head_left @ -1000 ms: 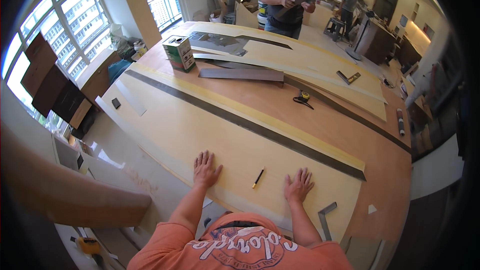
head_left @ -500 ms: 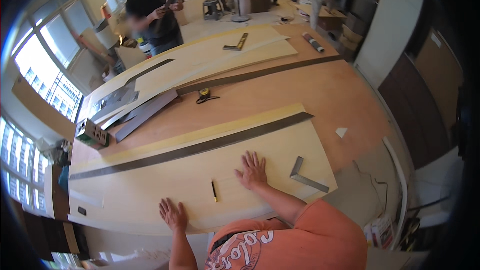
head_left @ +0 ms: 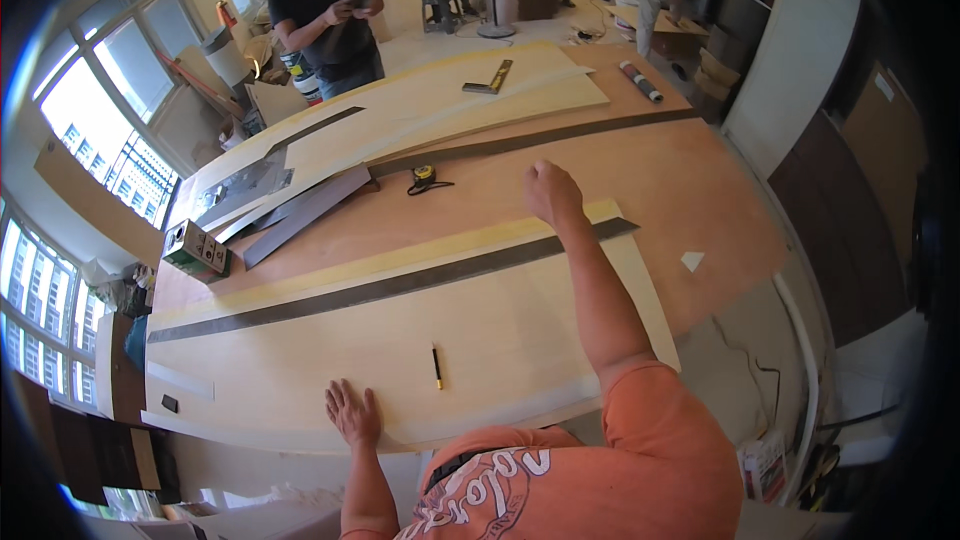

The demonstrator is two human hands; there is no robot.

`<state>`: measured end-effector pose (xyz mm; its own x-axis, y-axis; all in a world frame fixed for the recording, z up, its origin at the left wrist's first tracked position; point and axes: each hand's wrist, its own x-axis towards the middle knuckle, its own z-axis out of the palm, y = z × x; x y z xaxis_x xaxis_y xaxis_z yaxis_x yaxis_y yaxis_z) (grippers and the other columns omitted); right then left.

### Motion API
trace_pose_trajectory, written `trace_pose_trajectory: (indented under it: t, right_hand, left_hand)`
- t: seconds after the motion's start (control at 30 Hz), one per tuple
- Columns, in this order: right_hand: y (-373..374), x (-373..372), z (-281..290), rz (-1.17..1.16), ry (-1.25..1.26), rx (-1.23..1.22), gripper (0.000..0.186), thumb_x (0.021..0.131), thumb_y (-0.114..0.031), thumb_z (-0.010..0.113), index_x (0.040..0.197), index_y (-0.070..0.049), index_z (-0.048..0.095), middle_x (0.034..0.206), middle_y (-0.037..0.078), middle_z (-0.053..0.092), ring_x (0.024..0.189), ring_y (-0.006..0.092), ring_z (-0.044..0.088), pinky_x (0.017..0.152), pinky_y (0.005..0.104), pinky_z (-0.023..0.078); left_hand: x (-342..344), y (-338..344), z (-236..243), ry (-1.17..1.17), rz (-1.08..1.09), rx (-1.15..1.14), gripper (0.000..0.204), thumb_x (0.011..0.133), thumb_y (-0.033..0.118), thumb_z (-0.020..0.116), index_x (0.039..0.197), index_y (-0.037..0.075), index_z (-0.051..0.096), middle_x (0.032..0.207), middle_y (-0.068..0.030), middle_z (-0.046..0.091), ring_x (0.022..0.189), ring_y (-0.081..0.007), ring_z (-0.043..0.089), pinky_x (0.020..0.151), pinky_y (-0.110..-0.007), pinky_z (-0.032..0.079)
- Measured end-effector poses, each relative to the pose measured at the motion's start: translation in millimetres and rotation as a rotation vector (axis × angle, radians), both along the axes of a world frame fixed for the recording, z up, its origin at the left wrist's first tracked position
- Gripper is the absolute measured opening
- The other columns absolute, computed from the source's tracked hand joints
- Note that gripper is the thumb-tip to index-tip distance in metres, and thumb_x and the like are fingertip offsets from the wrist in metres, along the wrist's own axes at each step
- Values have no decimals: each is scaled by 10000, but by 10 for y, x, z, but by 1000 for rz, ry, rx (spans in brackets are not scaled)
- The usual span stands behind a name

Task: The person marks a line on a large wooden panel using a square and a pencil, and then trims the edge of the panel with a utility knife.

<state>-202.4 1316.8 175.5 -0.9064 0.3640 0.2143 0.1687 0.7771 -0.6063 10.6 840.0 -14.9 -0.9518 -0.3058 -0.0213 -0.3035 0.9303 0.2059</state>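
Observation:
My left hand (head_left: pixel 353 413) lies flat with spread fingers on the near edge of a pale plywood board (head_left: pixel 300 370). A black pen-like marking tool (head_left: pixel 437 368) with a yellow end rests to its right. Out over the board's far right edge, my right hand (head_left: pixel 553 193) is closed; whatever it holds, if anything, is hidden. Beneath that arm a long dark strip (head_left: pixel 420 278) runs along the board. A tape measure (head_left: pixel 424 177) lies left of my right hand.
On the far board lies a carpenter's square (head_left: pixel 488 78). A dark roll (head_left: pixel 641 82) is at the far right. Grey strips (head_left: pixel 310 215) and a metal can (head_left: pixel 196 251) stand at the left. A white scrap (head_left: pixel 691 261) lies at right. A person (head_left: pixel 330 25) stands across the table.
My right hand has lifted off the board, reached far forward and closed. The metal square that lay beside it no longer shows; my arm now covers that spot. My left hand stays put.

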Motion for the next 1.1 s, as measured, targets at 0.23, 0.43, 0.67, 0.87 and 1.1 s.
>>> trace_pose_trajectory:
  t: [0.23, 0.43, 0.67, 0.87, 1.1]
  right_hand:
    - [50, 616, -2249, 1282, -507, 587, 209, 719, -171, 618, 831, -53, 750, 850, 203, 706, 684, 337, 678, 624, 458, 514]
    - [-803, 1557, -1817, 423, -321, -154, 268, 980, -325, 573, 1024, -84, 682, 931, 174, 726, 850, 355, 701, 739, 455, 548]
    - [-1028, 1652, -2070, 398, 39, 72, 126, 908, -235, 602, 878, -119, 644, 815, 118, 703, 744, 361, 682, 643, 481, 536]
    - [-1024, 1653, -2084, 386, 46, 98, 123, 895, -230, 614, 838, -121, 624, 798, 106, 695, 719, 345, 679, 625, 472, 535]
    - [-1029, 1662, -2089, 375, 92, 84, 125, 885, -225, 625, 813, -124, 618, 771, 101, 685, 702, 339, 677, 603, 466, 531]
  left_hand:
    - [-87, 120, -17, 23, -37, 50, 719, 980, 515, 507, 1527, 62, 395, 1634, -172, 275, 1523, -352, 197, 1240, -483, 121]
    - [11, 0, 31, 34, 4, 45, 727, 965, 523, 524, 1521, 69, 408, 1631, -172, 281, 1523, -348, 195, 1241, -481, 121]
    - [3, 25, 46, 19, 7, 57, 722, 963, 511, 529, 1518, 66, 411, 1629, -181, 280, 1524, -352, 189, 1241, -481, 115]
    - [-31, 33, 32, 19, 12, 70, 730, 953, 506, 545, 1517, 64, 412, 1631, -179, 278, 1526, -353, 185, 1241, -479, 113]
    - [-10, 21, 26, 15, 10, 54, 730, 956, 510, 539, 1515, 58, 412, 1631, -180, 278, 1522, -359, 197, 1240, -479, 120]
